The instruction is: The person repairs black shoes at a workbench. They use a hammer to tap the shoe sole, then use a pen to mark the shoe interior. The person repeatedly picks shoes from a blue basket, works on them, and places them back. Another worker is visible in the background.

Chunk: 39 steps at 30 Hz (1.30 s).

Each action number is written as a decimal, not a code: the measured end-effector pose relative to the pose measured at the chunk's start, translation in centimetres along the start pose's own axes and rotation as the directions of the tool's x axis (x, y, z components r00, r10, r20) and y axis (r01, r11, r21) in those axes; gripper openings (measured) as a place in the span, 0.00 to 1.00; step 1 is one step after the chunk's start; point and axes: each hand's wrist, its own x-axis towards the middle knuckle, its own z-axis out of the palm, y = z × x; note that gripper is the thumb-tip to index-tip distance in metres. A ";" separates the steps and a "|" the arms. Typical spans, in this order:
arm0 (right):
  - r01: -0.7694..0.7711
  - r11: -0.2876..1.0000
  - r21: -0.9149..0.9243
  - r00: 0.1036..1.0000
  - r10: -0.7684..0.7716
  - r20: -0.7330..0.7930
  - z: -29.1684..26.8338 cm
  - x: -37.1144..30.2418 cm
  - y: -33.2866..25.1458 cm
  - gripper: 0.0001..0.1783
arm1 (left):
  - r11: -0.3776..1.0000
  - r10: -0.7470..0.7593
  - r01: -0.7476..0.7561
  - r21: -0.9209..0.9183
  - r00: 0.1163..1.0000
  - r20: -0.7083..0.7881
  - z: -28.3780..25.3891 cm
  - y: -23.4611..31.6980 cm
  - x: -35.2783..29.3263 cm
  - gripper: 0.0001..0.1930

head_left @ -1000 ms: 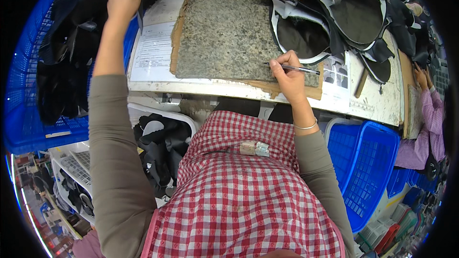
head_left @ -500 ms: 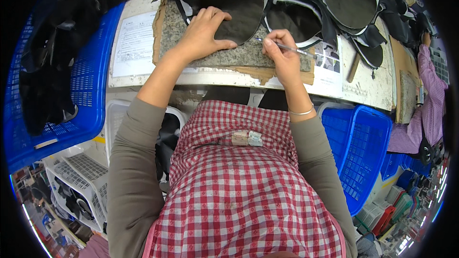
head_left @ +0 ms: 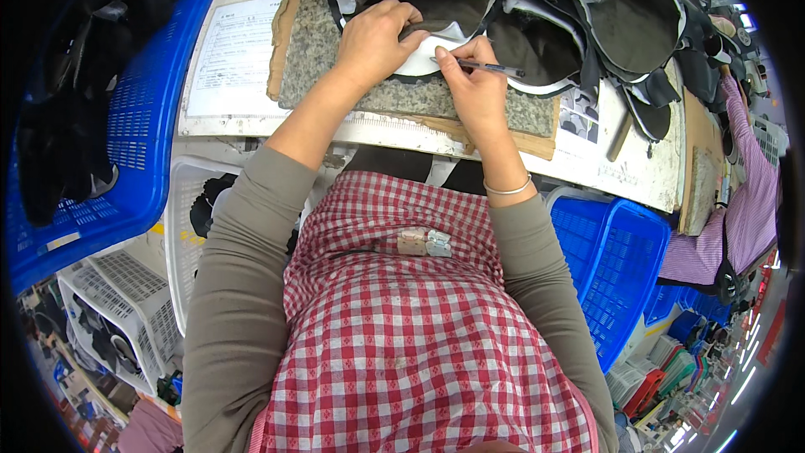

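In front of me lies a black piece with a white lining, seemingly a shoe upper (head_left: 432, 0), over a speckled grey slab (head_left: 319, 50). My left hand (head_left: 379, 44) is closed on its near part, fingers curled, thumb beside a turned-back white area. A slim pen (head_left: 495, 69) is pinched in my right hand (head_left: 476, 91), its tip at that white area. More such black-and-white pieces (head_left: 537, 42) overlap just right of it, several of them heaped farther right.
A printed sheet (head_left: 231, 63) lies left of the slab, and a ruler strip (head_left: 386, 122) runs along the table's front. Blue baskets stand left (head_left: 142, 143) and right (head_left: 625, 277); a white basket (head_left: 189, 243) is below the table. At far right, a person's striped sleeve (head_left: 750, 159) shows.
A near part of the piece now shows white where dark material lay. My left hand's fingers have curled in, and the pen tip has come left onto the white area. The view has shifted slightly.
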 end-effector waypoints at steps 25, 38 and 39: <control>0.015 0.947 0.322 1.000 -0.008 -0.023 -2.0 -1.2 1.4 0.14 | 0.843 0.141 -0.159 0.513 0.987 0.074 -7.7 3.5 10.0 0.18; -0.034 0.911 0.410 0.996 -0.005 0.093 -2.4 -1.8 0.7 0.14 | 0.946 0.215 -0.246 0.212 0.964 0.158 -6.7 15.6 18.8 0.30; -0.024 0.911 0.411 0.996 -0.012 0.084 -2.4 -1.8 0.9 0.14 | 0.966 0.195 -0.250 0.072 0.880 0.434 -4.4 14.1 17.9 0.45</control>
